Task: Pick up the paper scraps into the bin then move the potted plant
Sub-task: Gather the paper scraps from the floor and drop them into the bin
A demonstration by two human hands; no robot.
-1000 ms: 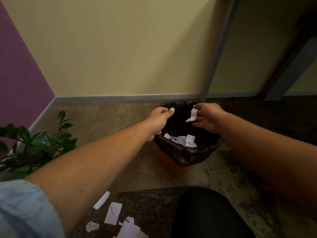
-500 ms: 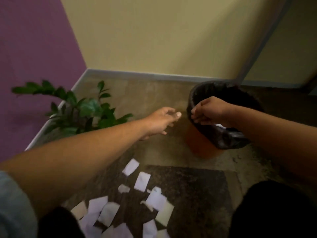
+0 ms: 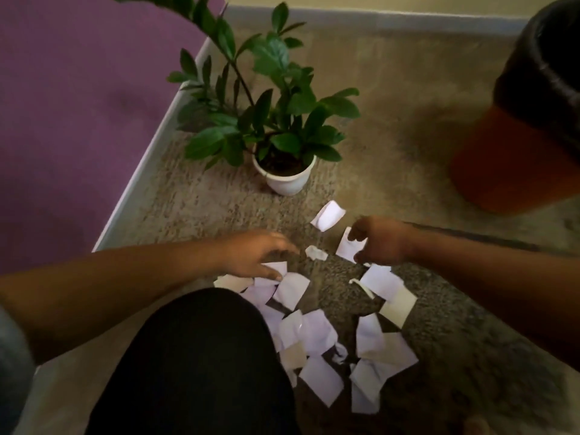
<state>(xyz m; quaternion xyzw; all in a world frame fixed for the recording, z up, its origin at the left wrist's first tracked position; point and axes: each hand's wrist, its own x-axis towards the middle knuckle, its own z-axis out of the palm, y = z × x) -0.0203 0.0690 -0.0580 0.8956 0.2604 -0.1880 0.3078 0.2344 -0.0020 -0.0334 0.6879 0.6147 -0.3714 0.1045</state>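
I count one potted plant [image 3: 287,180], one bin [image 3: 518,152], and two hands of my own, the left hand [image 3: 254,254] and the right hand [image 3: 379,240], with one knee in black cloth [image 3: 201,365] below them. The paper scraps [image 3: 317,332] come to about twenty. Three lie singly by my fingers, and the rest overlap in a heap, so I cannot fix the exact number.

You're looking into a corner: purple wall [image 3: 78,120] left, yellow wall [image 3: 376,0] beyond, pale skirting [image 3: 408,18] along both, mottled beige floor [image 3: 392,105], darker slab [image 3: 439,324] nearer you, dim light.
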